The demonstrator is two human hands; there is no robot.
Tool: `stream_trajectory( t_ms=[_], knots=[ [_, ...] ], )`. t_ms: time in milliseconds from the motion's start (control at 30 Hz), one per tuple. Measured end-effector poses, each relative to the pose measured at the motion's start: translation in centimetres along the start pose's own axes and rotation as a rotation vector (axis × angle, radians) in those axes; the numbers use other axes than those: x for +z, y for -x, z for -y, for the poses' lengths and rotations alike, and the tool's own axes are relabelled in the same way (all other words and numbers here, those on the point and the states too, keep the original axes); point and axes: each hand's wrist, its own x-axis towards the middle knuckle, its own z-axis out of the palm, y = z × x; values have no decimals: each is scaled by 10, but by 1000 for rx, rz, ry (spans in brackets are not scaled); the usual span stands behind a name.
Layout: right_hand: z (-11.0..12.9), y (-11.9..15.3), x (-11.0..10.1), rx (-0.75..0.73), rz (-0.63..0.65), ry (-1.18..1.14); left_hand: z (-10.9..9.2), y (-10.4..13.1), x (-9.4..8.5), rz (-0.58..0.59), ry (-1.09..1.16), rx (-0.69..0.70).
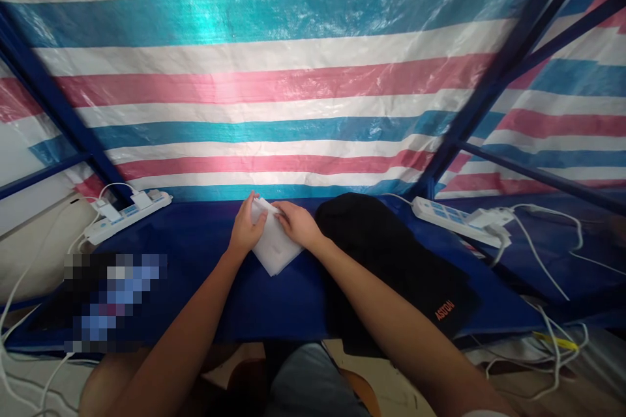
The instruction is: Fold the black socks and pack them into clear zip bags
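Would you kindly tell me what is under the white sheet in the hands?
Blue tabletop shows around the lower corner of the white sheet; whatever lies directly beneath is covered and cannot be seen.

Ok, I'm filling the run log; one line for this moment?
left hand: gripping folded white sheet | right hand: touching same sheet | right side: black cloth | surface: blue tabletop

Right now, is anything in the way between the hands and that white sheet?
No, nothing visible is in the way. The left hand and the right hand are both touching the white sheet near its far end. The black cloth lies off to the right, not between them.
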Motion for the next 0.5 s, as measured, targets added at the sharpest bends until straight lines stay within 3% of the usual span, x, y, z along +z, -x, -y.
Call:
stream_trajectory(
  t_ms=[100, 200, 400, 500],
  knots=[
    [-3, 0, -2, -60, 16, 20, 14, -5, -3, 26, 134, -82],
    [-11, -2, -6, 56, -15, 28, 25, -9, -2, 0, 285, -195],
    [-16, -8, -15, 366, -320, -261, 30, -17, -7, -281, 521, -267],
    [-9, -10, -14, 407, -429, -461, 28, -18, -8, -343, 577, -239]
  ],
)
